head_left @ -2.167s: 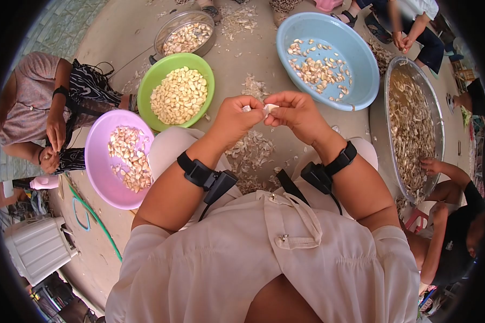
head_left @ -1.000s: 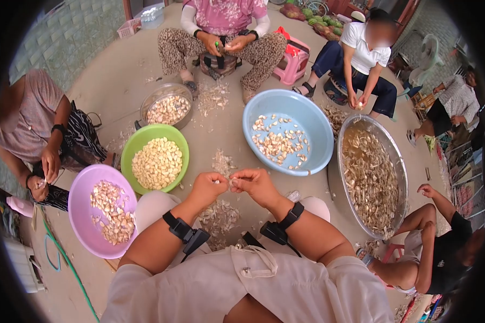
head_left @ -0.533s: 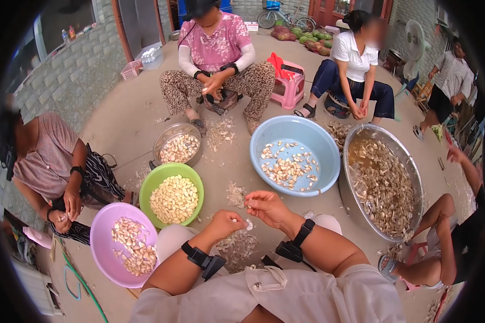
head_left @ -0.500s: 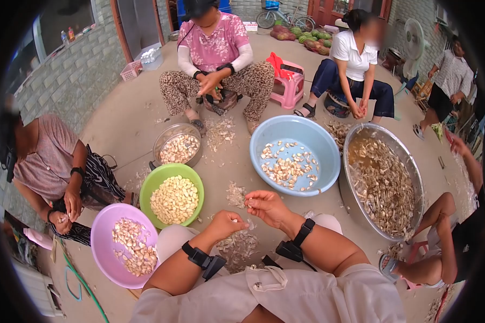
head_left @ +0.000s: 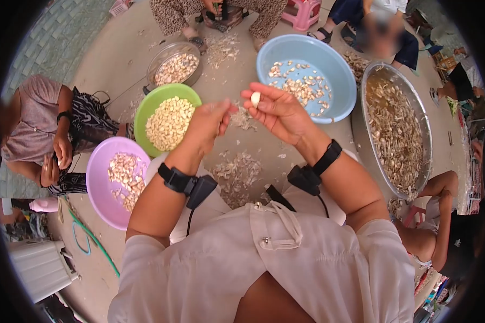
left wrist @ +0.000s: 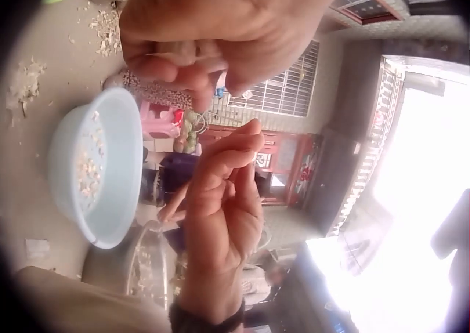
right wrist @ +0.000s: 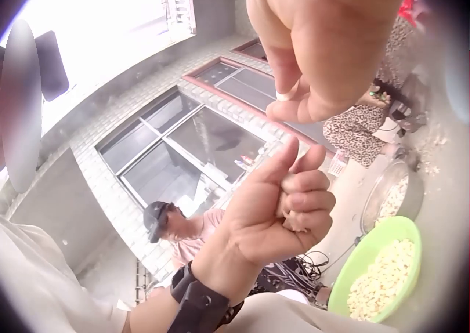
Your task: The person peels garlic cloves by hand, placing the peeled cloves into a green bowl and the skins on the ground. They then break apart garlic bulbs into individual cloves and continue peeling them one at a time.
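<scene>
Our right hand [head_left: 283, 114] pinches the peeled garlic clove [head_left: 255, 99]; light pressure should prevent bruising. Our left hand [head_left: 206, 124] curls round something pale [left wrist: 178, 53] (we cannot identify it).

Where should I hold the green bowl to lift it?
Probably hold the green bowl by opposite sides of its rim, coming from above: it's open-topped, heaped with pale cloves, and the purple basin and metal pot crowd its sides.

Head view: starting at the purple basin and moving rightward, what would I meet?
Purple basin → green basin → left hand → right hand with a pale garlic clove → metal tub.
</scene>
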Demonstrator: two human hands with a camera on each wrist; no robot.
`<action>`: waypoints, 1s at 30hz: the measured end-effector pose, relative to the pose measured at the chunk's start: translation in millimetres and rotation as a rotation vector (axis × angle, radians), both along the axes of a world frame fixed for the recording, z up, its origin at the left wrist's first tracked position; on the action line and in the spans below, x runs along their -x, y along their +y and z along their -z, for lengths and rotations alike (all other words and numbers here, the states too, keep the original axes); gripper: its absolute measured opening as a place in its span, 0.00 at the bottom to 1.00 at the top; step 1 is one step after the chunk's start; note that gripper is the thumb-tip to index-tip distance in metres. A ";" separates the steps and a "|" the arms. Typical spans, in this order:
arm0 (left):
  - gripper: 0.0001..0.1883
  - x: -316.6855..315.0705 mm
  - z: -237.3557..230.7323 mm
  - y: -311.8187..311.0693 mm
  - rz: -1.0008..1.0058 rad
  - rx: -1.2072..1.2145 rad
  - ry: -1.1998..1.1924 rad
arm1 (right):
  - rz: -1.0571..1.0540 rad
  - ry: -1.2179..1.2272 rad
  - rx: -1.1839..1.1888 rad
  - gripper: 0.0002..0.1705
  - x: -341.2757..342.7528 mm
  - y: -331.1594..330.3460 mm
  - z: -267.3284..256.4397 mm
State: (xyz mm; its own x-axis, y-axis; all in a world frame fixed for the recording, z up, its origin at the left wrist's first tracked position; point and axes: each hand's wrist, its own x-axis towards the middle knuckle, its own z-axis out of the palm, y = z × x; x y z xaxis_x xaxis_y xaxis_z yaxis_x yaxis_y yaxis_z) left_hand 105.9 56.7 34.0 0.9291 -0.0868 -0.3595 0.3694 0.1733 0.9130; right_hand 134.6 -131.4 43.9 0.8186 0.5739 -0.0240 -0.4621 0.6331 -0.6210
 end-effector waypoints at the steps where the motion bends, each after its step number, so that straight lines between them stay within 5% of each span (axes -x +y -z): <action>1: 0.16 -4.8 -11.3 0.6 -0.049 0.095 0.004 | -0.009 -0.022 -0.009 0.22 -0.2 2.3 -5.2; 5: 0.16 -11.7 -12.9 -3.2 -0.073 0.430 0.002 | -0.042 -0.047 -0.045 0.21 -2.5 8.4 -2.4; 8: 0.13 -9.9 13.1 -7.6 -0.071 0.440 0.026 | -0.012 -0.023 0.036 0.20 -3.1 4.6 14.6; 16: 0.09 -4.9 28.2 -12.3 -0.046 0.017 -0.219 | 0.087 -0.081 0.418 0.15 -17.6 -5.2 30.4; 23: 0.08 -9.0 31.4 -21.8 -0.069 -0.279 -0.434 | 0.125 -0.106 0.508 0.13 -17.5 3.3 36.8; 30: 0.08 -9.3 39.8 -19.0 -0.084 -0.238 -0.426 | 0.175 -0.354 0.667 0.12 -11.9 5.6 39.0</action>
